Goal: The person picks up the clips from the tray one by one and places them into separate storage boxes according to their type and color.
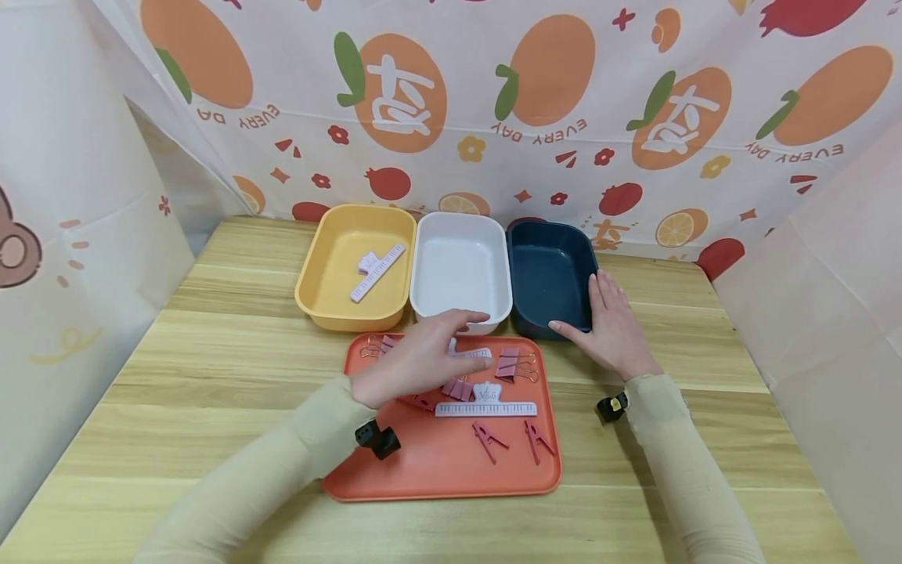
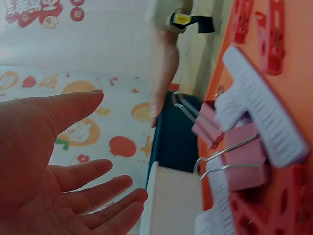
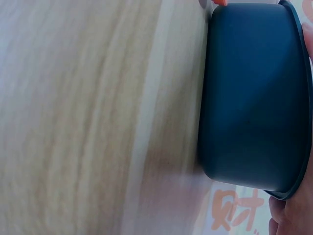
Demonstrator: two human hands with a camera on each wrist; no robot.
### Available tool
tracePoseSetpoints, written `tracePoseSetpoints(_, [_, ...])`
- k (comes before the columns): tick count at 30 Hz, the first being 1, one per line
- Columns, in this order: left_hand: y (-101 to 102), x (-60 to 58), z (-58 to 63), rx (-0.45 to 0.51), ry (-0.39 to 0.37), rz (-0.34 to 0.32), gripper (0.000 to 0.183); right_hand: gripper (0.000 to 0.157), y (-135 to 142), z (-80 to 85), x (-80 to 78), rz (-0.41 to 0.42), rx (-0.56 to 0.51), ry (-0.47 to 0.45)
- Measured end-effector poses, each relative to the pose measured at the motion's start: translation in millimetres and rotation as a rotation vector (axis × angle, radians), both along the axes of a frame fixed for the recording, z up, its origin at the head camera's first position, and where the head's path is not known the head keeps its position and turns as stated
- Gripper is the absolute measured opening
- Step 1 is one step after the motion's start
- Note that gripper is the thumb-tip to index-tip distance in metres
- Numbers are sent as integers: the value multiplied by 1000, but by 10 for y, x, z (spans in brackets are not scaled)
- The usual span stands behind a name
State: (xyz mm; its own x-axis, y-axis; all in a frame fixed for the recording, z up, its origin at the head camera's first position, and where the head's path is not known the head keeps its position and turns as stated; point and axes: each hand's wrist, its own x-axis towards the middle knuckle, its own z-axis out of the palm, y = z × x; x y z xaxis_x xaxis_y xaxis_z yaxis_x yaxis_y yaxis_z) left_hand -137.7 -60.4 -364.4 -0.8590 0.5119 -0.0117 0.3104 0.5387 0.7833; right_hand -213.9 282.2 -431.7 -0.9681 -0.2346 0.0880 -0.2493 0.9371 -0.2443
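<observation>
My left hand (image 1: 416, 359) hovers over the orange tray (image 1: 423, 479), its fingers extended and nothing held; the left wrist view shows the gap between thumb and fingers. Around it on the tray lie pink binder clips (image 1: 507, 364), pale ruler-shaped clips (image 1: 486, 409) and red clothespins (image 1: 489, 442); the hand covers part of them in the head view. My right hand (image 1: 620, 335) rests on the dark blue bin (image 3: 254, 98), thumb at its front corner and fingers along its right rim. That bin looks empty inside.
Left of the blue bin stand a white bin (image 1: 461, 254) and a yellow bin (image 1: 334, 301), side by side behind the tray. One pale ruler-shaped clip (image 1: 378, 272) lies in the yellow bin. A fruit-patterned curtain (image 1: 465, 86) hangs behind the wooden table (image 1: 211, 376).
</observation>
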Motion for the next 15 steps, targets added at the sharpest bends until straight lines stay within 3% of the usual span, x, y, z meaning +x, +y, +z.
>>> tracePoseSetpoints(8, [140,36,-153,-21,73,-124,69,118,7,-4,-3,4,-3,0])
tracePoseSetpoints(15, [211,92,-228,-101,33,-155,70,118,8,1,1,3,-4,-6])
